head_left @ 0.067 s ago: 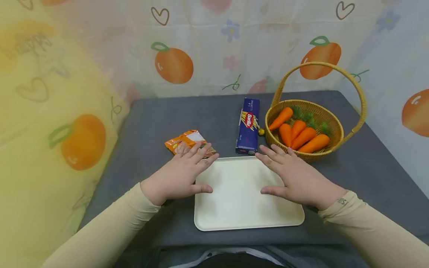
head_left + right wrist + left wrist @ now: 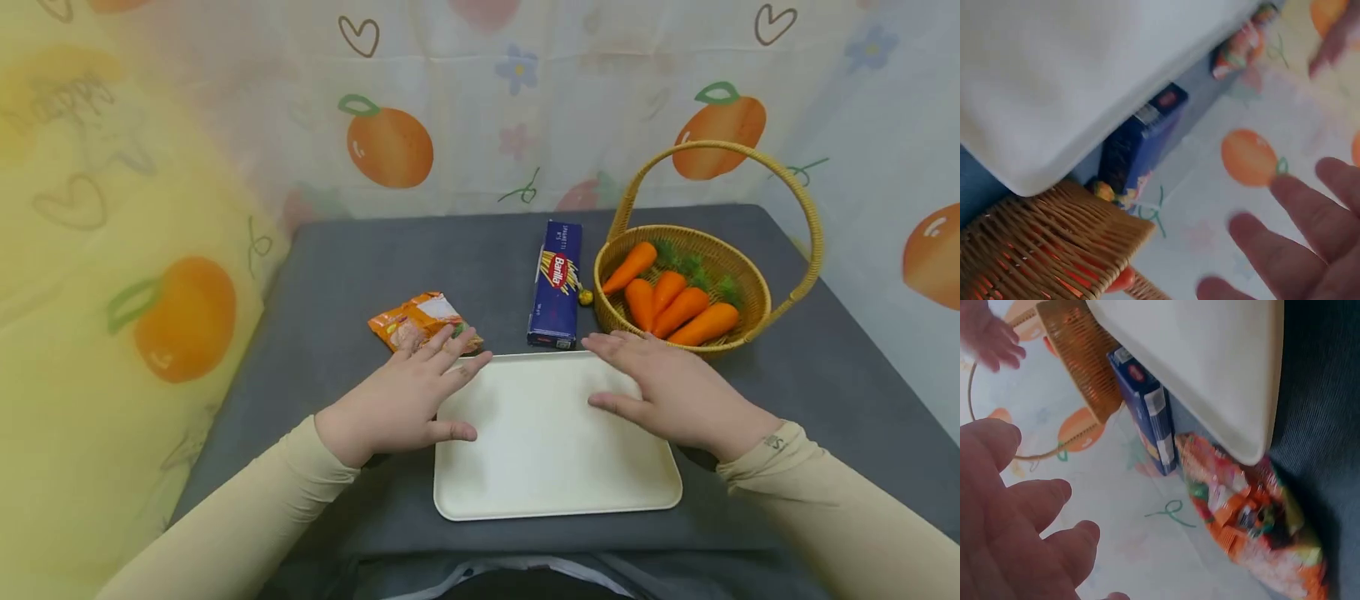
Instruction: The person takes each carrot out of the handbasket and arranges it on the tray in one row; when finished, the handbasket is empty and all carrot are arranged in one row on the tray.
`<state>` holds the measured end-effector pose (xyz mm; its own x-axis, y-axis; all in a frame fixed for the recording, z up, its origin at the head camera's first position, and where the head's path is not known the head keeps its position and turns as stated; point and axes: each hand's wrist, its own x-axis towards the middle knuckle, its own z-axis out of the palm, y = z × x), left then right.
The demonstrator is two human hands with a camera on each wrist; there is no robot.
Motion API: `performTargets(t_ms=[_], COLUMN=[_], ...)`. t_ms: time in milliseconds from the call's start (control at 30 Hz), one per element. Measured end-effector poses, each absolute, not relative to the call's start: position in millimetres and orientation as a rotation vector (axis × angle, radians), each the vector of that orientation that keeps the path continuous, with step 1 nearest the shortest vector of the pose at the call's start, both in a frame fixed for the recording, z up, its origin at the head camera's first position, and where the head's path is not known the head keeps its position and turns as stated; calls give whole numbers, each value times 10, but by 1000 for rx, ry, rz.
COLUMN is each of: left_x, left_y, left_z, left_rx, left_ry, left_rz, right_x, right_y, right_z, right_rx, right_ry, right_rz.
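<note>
My left hand (image 2: 408, 396) hovers over the left side of a cream tray (image 2: 555, 467), fingers spread and holding nothing. Just beyond its fingertips lies an orange plastic packet (image 2: 420, 317), partly covered by the hand in the head view. Over the tray's right side is my right hand (image 2: 675, 392), its fingers extended and its palm free of any object. Near that hand stands a wicker basket (image 2: 757, 287) with a tall handle, holding several carrots (image 2: 705, 323). A blue spaghetti box (image 2: 553, 292) lies behind the tray, between the hands.
A small yellow item (image 2: 585, 297) sits between the spaghetti box and the basket. Grey cloth (image 2: 375, 258) covers the table. A curtain (image 2: 465, 108) printed with oranges hangs behind and along both sides.
My right hand has turned slightly and shifted a little to the right, its fingers now closer together. The left hand is almost where it was.
</note>
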<state>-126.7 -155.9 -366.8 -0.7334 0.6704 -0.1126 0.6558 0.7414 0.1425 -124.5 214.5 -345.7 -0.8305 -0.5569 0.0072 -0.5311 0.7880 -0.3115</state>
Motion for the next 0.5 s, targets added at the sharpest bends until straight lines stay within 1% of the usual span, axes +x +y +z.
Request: performTargets(t_ms=[67, 167, 300, 400, 500], left_x=[-1184, -1034, -815, -677, -579], left_y=[-1575, -1625, -1712, -1752, -1761], left_z=[-3733, -3840, -4005, -4102, -4144], left_rx=[1097, 1106, 1016, 938, 869], left_ry=[2777, 2749, 2698, 2670, 2653], left_rz=[127, 118, 123, 142, 161], right_x=[-1347, -1586, -2004, -2286, -2500], right_y=[2208, 2330, 2520, 2623, 2676], right_z=[-3376, -3257, -3166, -3148, -3150], right_rx=[-708, -360, 41, 233, 373], right_ry=[2892, 2751, 2284, 1965, 1801], right_rz=[-673, -1111, -1704, -1914, -1965])
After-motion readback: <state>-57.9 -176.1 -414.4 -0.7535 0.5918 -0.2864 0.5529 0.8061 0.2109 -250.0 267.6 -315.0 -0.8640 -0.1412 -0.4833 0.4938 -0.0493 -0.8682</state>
